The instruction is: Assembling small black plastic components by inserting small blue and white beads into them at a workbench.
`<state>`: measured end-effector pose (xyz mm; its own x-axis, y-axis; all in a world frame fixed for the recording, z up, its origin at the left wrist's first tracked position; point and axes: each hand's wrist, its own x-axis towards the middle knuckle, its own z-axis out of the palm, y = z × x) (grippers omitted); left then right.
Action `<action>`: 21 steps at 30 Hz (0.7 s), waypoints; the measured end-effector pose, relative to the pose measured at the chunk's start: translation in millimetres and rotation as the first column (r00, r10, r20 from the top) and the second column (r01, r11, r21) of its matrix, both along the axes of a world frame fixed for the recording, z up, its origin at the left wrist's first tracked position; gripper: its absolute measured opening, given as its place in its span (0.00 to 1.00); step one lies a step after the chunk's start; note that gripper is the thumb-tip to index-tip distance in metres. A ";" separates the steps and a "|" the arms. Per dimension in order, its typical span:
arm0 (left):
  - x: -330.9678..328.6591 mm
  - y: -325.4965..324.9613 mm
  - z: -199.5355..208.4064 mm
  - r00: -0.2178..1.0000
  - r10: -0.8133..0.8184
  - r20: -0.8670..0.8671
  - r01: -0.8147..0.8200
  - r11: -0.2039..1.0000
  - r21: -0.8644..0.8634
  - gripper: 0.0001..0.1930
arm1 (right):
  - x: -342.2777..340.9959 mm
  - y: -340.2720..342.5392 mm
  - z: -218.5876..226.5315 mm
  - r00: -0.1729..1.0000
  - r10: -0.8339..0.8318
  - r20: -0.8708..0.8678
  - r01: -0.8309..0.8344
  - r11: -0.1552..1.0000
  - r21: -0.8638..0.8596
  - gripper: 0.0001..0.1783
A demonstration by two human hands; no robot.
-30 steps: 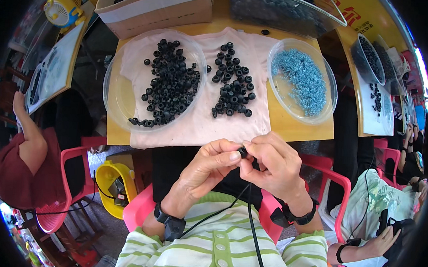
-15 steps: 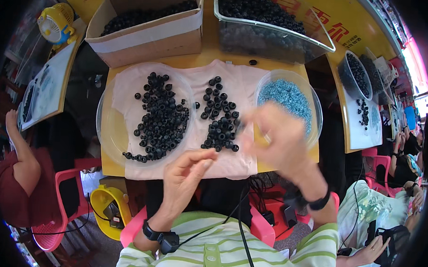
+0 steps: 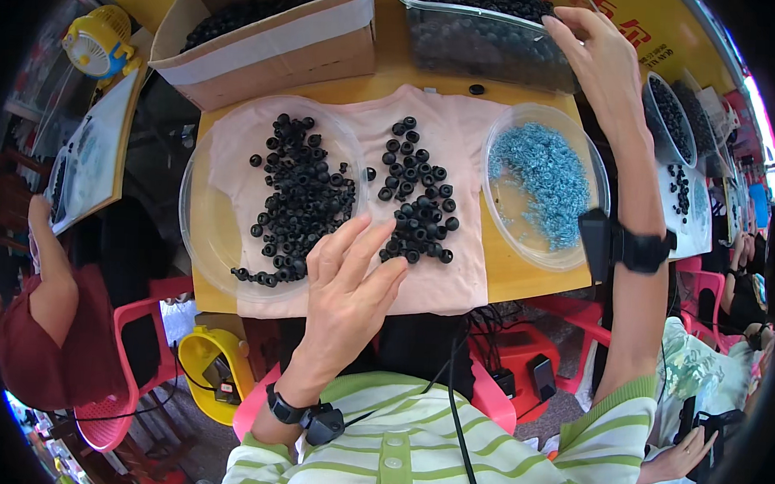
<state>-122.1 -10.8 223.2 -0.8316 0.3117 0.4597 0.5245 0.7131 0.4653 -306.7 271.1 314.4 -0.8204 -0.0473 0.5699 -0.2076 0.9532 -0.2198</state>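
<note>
Over the clear bin point(image 3: 492, 35), the right hand point(image 3: 599, 61) hides its fingertips; left hand point(image 3: 351, 284) fingers spread.

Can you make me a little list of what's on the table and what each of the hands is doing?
Table: yellow wooden tabletop with a pale pink cloth on it
Left dish: clear round plastic dish holding black rubber rings
Middle: loose black rubber rings on the cloth
Right dish: clear round dish of small blue rings
Left hand: open, fingers spread above the cloth's near edge
Right hand: reaching to the clear plastic bin of black parts
</note>
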 end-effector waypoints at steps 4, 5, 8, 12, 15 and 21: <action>-6.7 8.7 -9.7 1.000 -0.014 0.004 0.014 0.996 -0.086 0.08 | 70.4 -22.8 0.2 0.982 0.187 0.018 -0.182 0.969 -0.166 0.10; -7.7 8.5 -12.2 1.000 -0.001 0.008 0.002 0.996 -0.091 0.08 | 88.6 -31.9 -0.1 0.969 0.220 0.110 -0.192 0.956 -0.222 0.10; -7.6 12.7 -11.6 1.000 -0.006 0.018 0.008 0.995 -0.097 0.10 | 132.0 -36.2 -9.0 0.961 0.203 0.187 -0.154 0.957 -0.247 0.08; -9.0 15.5 -14.1 1.000 0.011 0.007 -0.010 0.993 -0.120 0.11 | 157.8 -31.3 -36.0 0.941 0.194 0.278 -0.076 0.920 -0.384 0.06; -11.0 18.6 -16.1 1.000 0.015 0.002 -0.014 0.996 -0.092 0.09 | 160.5 -21.6 -63.1 0.936 0.187 0.298 -0.082 0.940 -0.330 0.06; -4.7 12.8 -13.7 0.999 -0.006 -0.048 0.003 0.999 -0.051 0.08 | 148.1 -16.4 -78.2 0.931 0.209 0.301 -0.134 0.959 -0.250 0.06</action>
<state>-126.7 2.0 209.4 -0.8076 0.3395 0.4822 0.5484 0.7330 0.4024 -158.6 254.7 236.2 -0.9511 -0.1069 0.2898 -0.2463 0.8285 -0.5029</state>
